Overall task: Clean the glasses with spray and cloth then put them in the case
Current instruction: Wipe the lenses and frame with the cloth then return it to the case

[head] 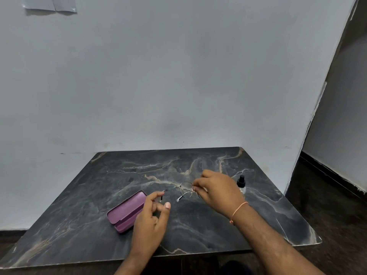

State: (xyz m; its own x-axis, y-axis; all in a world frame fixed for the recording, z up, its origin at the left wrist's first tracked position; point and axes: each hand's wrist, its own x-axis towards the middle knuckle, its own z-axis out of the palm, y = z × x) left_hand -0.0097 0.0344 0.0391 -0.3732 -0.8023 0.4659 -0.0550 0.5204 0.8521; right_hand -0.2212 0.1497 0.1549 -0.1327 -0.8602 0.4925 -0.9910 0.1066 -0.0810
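Thin metal-framed glasses (185, 190) hover just above the dark marble table (198, 225), near its middle. My right hand (216, 190) pinches the frame at the right lens. My left hand (153, 217) reaches in from the lower left, its fingertips on the dark tip of one temple arm. The other temple arm, with a pale tip, hangs down toward me. A purple glasses case (127, 211) lies closed on the table, just left of my left hand. A small clear spray bottle (241, 184) with a black cap stands right behind my right hand. No cloth is visible.
The table stands against a plain grey wall (178, 86). Its right edge borders a dark floor (327, 205) and a doorway. An orange thread band (238, 210) circles my right wrist.
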